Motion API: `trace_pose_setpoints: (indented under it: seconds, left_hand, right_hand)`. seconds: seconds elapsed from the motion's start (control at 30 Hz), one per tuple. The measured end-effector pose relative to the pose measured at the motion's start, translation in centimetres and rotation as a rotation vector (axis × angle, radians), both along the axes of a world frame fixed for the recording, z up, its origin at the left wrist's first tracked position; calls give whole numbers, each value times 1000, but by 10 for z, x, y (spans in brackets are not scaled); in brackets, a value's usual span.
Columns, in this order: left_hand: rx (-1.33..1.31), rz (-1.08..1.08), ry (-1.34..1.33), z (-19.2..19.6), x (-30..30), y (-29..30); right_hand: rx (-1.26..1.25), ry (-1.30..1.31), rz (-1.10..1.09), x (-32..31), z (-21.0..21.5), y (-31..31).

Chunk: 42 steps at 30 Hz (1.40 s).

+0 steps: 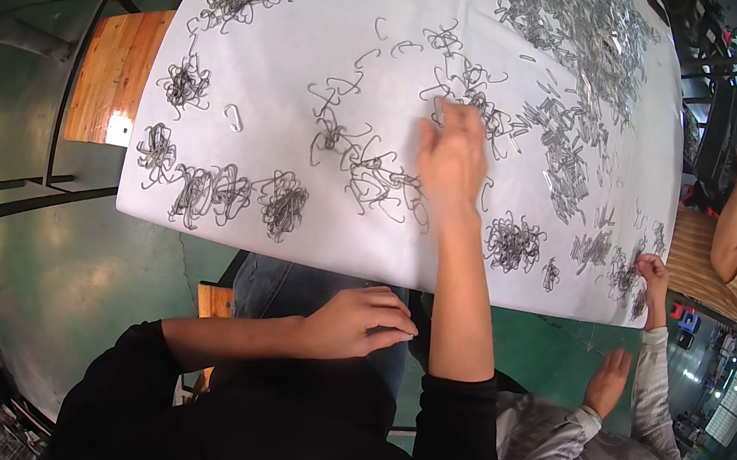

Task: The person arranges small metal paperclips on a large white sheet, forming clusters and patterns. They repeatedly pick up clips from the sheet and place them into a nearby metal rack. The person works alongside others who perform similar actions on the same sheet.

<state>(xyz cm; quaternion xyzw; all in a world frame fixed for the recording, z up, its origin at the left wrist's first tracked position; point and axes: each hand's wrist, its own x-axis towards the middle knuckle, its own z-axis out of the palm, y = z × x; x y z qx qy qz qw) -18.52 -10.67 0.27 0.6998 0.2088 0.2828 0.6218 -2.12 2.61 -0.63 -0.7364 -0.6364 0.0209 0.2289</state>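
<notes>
Black sleeves fill the near edge of the view, and the left hand point(359, 320) rests in the lap below the worktop's near edge, fingers loosely curled and holding nothing that shows. Beyond it, the white worktop point(269, 65) starts with a straight near rim. The right hand point(451, 156) reaches well past that rim to the middle of the sheet, palm down on a tangle of bent wire hooks point(378, 177); its fingers press among the wires, but whether they pinch any cannot be told. Bare white sheet lies left of the hand, between loose hooks and a row of small wire bundles point(217, 194) near the front edge. Another bundle point(514, 244) sits just right of the forearm. Farther back, a broad heap of small metal clips point(566, 58) runs across the far right side and is cut off at the top. No boxes or trays show. At right, a neighbour's hand point(651, 275) in a grey sleeve touches wires at the worktop's corner; another person beyond is blurred
</notes>
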Motion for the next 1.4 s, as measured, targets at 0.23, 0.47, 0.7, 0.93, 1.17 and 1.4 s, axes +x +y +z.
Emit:
trace_pose_setpoints:
  seconds: [0.23,0.47,0.7,0.93,1.17,1.4]
  left_hand:
    - [0,-11,8,3,-1,5]
    - [30,8,-13,7,-3,4]
    - [41,29,-23,9,-4,2]
    - [32,27,-60,9,0,0]
    - [36,40,-47,1,10,-6]
    - [85,23,-12,-4,23,-9]
  right_hand:
    - [-275,197,3,9,7,-8]
    - [-257,193,-161,45,4,60]
    - [-563,-71,-59,24,-1,98]
    - [-644,1382,-119,64,-1,18]
    - [-229,1518,-232,53,17,-91]
    - [105,1473,-374,16,57,-199]
